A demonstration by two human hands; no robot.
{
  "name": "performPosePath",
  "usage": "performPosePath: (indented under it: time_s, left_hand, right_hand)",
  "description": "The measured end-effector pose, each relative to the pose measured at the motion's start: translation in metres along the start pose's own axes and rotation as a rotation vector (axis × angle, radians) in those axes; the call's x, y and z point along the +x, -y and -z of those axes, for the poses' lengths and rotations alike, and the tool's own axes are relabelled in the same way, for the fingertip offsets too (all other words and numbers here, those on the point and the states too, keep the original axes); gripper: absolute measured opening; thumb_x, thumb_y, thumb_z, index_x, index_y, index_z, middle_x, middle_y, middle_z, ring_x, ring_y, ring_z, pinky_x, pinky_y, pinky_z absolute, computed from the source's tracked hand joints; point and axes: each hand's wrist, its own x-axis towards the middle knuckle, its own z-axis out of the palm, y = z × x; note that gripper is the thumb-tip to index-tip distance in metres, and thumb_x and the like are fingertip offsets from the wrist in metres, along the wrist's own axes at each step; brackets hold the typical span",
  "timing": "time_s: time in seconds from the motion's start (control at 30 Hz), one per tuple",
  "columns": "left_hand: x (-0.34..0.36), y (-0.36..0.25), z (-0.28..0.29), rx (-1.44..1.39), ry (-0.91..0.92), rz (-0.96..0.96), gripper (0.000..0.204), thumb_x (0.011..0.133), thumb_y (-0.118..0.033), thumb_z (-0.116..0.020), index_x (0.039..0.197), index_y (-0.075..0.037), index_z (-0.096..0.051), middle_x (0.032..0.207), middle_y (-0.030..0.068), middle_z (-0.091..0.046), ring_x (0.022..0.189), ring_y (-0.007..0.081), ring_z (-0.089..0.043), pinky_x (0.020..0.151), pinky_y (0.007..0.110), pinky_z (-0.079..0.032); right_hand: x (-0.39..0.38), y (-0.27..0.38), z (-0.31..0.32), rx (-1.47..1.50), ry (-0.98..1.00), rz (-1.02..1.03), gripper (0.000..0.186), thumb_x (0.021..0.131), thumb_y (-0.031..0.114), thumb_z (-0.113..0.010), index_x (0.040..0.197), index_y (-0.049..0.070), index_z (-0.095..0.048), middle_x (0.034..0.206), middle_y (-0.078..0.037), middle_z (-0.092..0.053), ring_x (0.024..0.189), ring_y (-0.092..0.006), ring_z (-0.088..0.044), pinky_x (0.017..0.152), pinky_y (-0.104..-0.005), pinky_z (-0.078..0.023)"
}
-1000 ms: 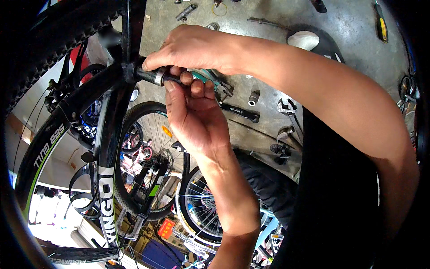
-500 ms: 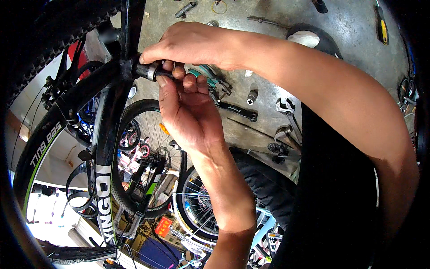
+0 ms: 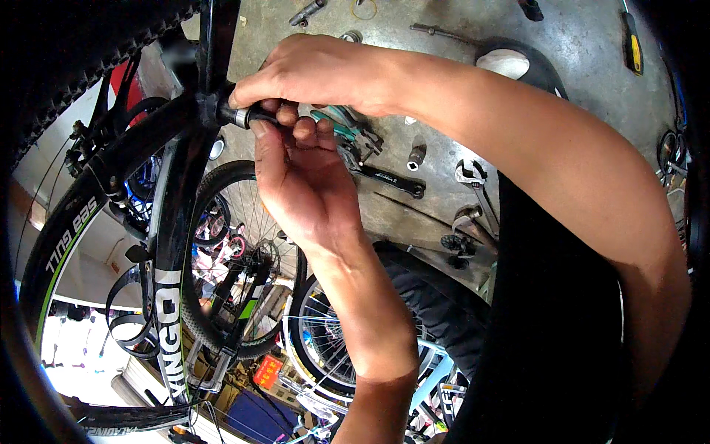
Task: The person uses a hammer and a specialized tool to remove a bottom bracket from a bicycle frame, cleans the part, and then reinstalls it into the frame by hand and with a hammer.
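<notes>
the silver-ringed part [image 3: 242,118] has moved nearer the bicycle frame [image 3: 177,214], left hand [image 3: 314,177] pinching it, perhaps for alignment, grip of right hand [image 3: 314,74] unclear.

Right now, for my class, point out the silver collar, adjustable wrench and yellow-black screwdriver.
Silver collar [image 3: 242,118], head view: its outer band.
Adjustable wrench [image 3: 484,200], head view: upper part of its handle.
Yellow-black screwdriver [image 3: 632,46], head view: middle of its handle.

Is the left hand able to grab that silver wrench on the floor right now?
Probably not right away: the left hand seems to be holding the silver-ringed black part, and the adjustable wrench appears well below, on the floor. Nothing seems to cover its head, though.
</notes>
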Motion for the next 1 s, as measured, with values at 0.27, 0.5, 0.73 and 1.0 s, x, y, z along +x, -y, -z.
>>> performPosePath:
  time_s: [0.27,0.5,0.73,1.0]
  left_hand:
    - [0.003,-0.006,0.001,-0.007,0.019,-0.021,0.026,0.104,-0.025,-0.055,0.120,-0.005,-0.056,0.102,0.0020,-0.062,0.084,0.0114,-0.060,0.085,0.033,-0.050]
    - [0.007,-0.009,0.003,-0.018,0.052,0.011,0.025,0.104,-0.026,-0.055,0.118,-0.005,-0.057,0.101,0.0020,-0.062,0.084,0.0113,-0.060,0.084,0.032,-0.050]
    - [0.007,-0.011,0.001,0.002,0.028,-0.006,0.024,0.104,-0.024,-0.055,0.118,-0.005,-0.058,0.101,0.0012,-0.063,0.083,0.0112,-0.059,0.084,0.032,-0.050]
    - [0.012,-0.015,0.005,-0.055,0.076,0.029,0.022,0.106,-0.021,-0.049,0.116,-0.004,-0.058,0.101,0.0041,-0.066,0.086,0.0136,-0.062,0.088,0.035,-0.050]
  right_hand:
    - [0.006,0.005,-0.007,-0.016,-0.036,0.006,0.040,0.085,0.040,-0.069,0.071,0.004,-0.070,0.066,-0.002,-0.062,0.062,-0.0117,-0.055,0.065,-0.0286,-0.043]
    - [0.007,0.000,-0.001,-0.092,-0.003,0.041,0.044,0.087,0.045,-0.067,0.078,0.002,-0.074,0.071,-0.005,-0.065,0.069,-0.0135,-0.058,0.071,-0.0302,-0.045]
    - [0.007,-0.001,-0.004,0.004,0.008,0.018,0.040,0.087,0.045,-0.067,0.080,0.006,-0.074,0.075,-0.001,-0.065,0.071,-0.0116,-0.056,0.068,-0.0303,-0.042]
    - [0.004,0.002,-0.003,0.090,-0.027,-0.085,0.032,0.086,0.043,-0.068,0.077,0.013,-0.070,0.076,0.004,-0.063,0.071,-0.0084,-0.052,0.062,-0.0283,-0.036]
